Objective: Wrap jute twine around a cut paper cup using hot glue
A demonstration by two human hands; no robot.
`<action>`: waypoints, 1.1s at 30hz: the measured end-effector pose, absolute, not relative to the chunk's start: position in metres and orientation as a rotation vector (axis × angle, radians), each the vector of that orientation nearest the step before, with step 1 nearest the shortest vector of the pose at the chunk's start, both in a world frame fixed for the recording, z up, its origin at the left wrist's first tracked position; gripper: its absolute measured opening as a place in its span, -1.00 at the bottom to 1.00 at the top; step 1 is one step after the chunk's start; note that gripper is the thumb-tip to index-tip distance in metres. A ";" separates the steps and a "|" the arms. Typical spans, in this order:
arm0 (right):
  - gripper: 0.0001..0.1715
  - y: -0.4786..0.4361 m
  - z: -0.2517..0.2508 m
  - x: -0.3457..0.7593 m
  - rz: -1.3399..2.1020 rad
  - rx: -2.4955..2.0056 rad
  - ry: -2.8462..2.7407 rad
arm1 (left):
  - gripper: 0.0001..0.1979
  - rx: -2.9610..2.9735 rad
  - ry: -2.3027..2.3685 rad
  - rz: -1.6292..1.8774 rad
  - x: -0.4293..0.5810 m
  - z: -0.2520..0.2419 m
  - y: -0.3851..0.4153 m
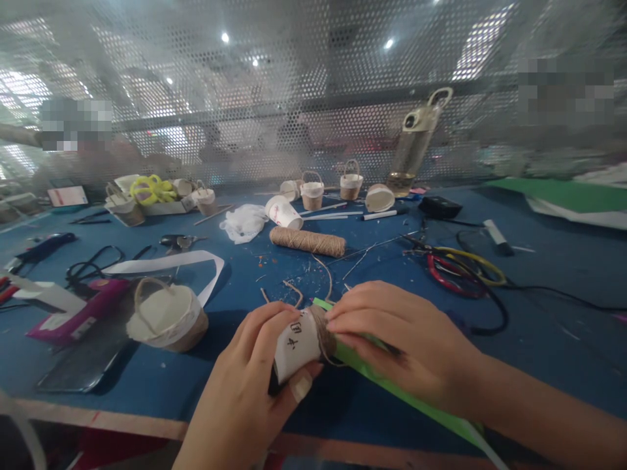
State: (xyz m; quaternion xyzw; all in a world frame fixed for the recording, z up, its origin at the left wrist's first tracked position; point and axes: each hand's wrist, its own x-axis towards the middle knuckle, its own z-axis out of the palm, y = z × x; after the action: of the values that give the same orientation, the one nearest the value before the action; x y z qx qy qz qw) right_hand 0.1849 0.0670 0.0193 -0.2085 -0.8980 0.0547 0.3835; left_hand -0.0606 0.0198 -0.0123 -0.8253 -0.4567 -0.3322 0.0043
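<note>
A white paper cup with dark handwritten marks lies on its side in my left hand, the fingers and thumb closed round it. Brown twine is wound about one end of this cup. My right hand presses its fingertips together at the wound twine; the exact pinch is partly hidden. From there a strand runs up toward a twine spool lying beyond my hands. Under my right hand and forearm passes a bright green strip.
At the left stand a small twine-covered basket, a dark phone and a purple packet. Red- and yellow-handled scissors lie right. Several small baskets and a bottle line the mesh screen.
</note>
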 end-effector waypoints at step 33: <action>-0.57 0.067 0.021 0.184 0.088 -0.611 -2.575 | -0.62 -2.604 -1.357 -1.026 -0.060 -0.011 0.018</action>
State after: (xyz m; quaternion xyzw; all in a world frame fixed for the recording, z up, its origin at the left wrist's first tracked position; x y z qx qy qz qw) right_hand 0.1838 0.0668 0.0215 -0.2239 -0.9430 0.0322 0.2442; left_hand -0.0603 0.0179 -0.0108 -0.8371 -0.4363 -0.3297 0.0158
